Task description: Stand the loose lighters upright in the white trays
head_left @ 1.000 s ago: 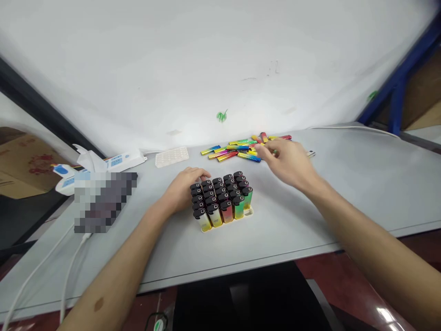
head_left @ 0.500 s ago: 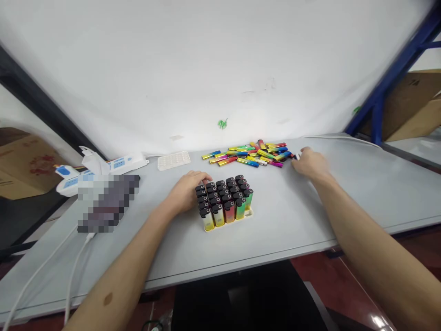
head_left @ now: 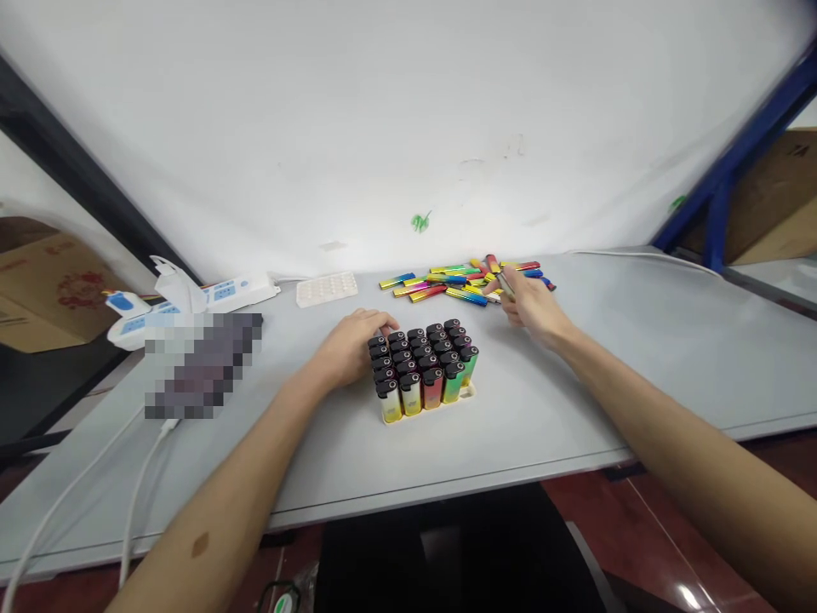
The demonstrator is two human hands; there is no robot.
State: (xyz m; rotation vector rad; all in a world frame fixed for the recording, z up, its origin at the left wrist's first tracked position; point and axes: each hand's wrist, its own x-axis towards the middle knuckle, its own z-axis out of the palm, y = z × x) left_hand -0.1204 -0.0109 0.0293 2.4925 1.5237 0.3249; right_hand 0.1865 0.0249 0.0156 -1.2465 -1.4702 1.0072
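Upright lighters (head_left: 431,388) with black tops and shiny coloured bodies stand in rows in a cream tray (head_left: 468,392). One slot at the tray's near right corner holds no lighter. My left hand (head_left: 355,345) curls around the far left corner of this block, its fingertips partly hidden behind the lighters. At the back, my right hand (head_left: 531,305) is closed on a slim, pale silvery lighter (head_left: 507,283), much of it covered by the fingers. Beneath and beside that hand lies a loose pile of metallic, many-coloured lighters (head_left: 466,296).
A white tray with small holes (head_left: 327,289) lies by the wall. On the left are a power strip (head_left: 239,291) with plugs, a blurred dark object (head_left: 214,362) and white cables (head_left: 141,477). Cardboard boxes (head_left: 54,285) stand beyond the table's ends. The table's front edge (head_left: 447,498) is near me.
My right hand has moved left from the pile's right end to over the pile, and the pale lighter now shows in its fingers. My left hand stays at the tray. The view has shifted slightly.
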